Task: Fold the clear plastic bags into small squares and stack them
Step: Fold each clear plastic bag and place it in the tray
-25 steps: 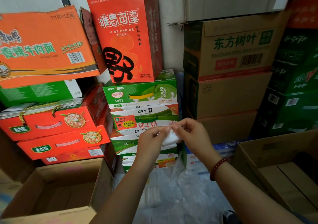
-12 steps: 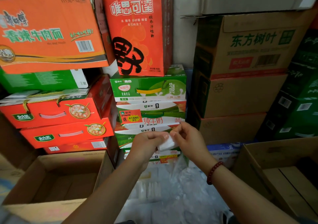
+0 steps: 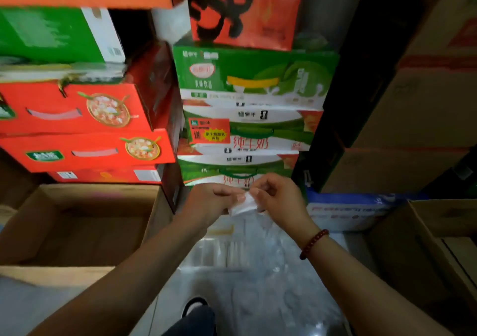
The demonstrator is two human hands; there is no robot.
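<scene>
A small folded clear plastic bag (image 3: 244,204) hangs between both hands at mid-frame, looking whitish. My left hand (image 3: 210,202) pinches its left edge with thumb and fingertips. My right hand (image 3: 277,197), with a red bead bracelet on the wrist, pinches its right edge from above. Below the hands, a row of folded bags (image 3: 224,254) stands on a heap of loose clear plastic bags (image 3: 260,291) spread on the floor.
An open cardboard box (image 3: 77,229) sits at the left, another open box (image 3: 438,248) at the right. Stacked red cartons (image 3: 85,129) and green milk cartons (image 3: 247,98) rise just behind the hands. A blue-and-white box (image 3: 353,211) lies at right. My shoe (image 3: 193,306) shows below.
The camera has tilted down and closer, so the cartons shifted up in view. Both hands keep pinching the small folded bag, which sits slightly lower and more compact.
</scene>
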